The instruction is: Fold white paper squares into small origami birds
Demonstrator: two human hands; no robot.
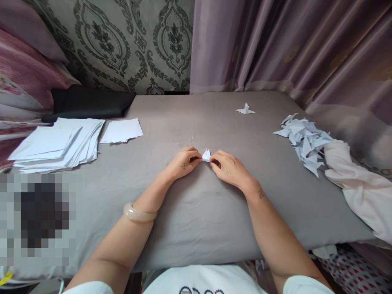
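Observation:
A small white folded paper crane (pixel 206 155) is held between my two hands, just above the middle of the grey-covered table (pixel 196 228). My left hand (pixel 185 161) pinches its left side between thumb and fingers. On the opposite side my right hand (pixel 228 166) pinches the paper the same way. The crane's middle part stands up between the fingertips, while its outer ends are hidden in my fingers. A pale bangle (pixel 139 214) circles my left forearm.
At left lie a thick stack of white paper (pixel 58 143) and a smaller pile of sheets (pixel 121 130), near a black folded item (pixel 88 103). One paper crane (pixel 246 109) stands far back. Several more form a heap (pixel 306 141) at right, beside pale cloth (pixel 355 179).

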